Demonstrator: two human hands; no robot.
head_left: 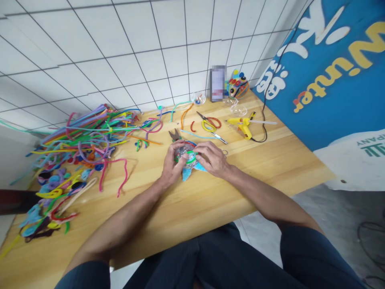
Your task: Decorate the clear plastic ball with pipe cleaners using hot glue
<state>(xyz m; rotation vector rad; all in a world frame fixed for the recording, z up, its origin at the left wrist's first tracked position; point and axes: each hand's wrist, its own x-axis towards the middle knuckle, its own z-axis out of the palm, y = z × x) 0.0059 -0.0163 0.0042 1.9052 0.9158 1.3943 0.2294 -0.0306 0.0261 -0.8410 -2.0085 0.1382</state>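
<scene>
A clear, rounded craft piece (181,151) with blue fins (187,173) is held low over the table. My left hand (173,162) is closed around its left side, with the thumb on the front. My right hand (214,158) pinches a green pipe cleaner (191,157) against the front of the piece. Fingers hide part of the piece and the strip's right end. Just behind my left hand lie dark-jawed pliers (175,135).
Pipe cleaners (90,126) are heaped at the left, with loose coloured bits in front. Scissors (210,122), a craft knife (219,137) and a yellow glue gun (243,125) with a black cord lie behind my right hand. Clear domes (238,109), a phone (217,83) and a decorated ball (237,85) stand near the wall.
</scene>
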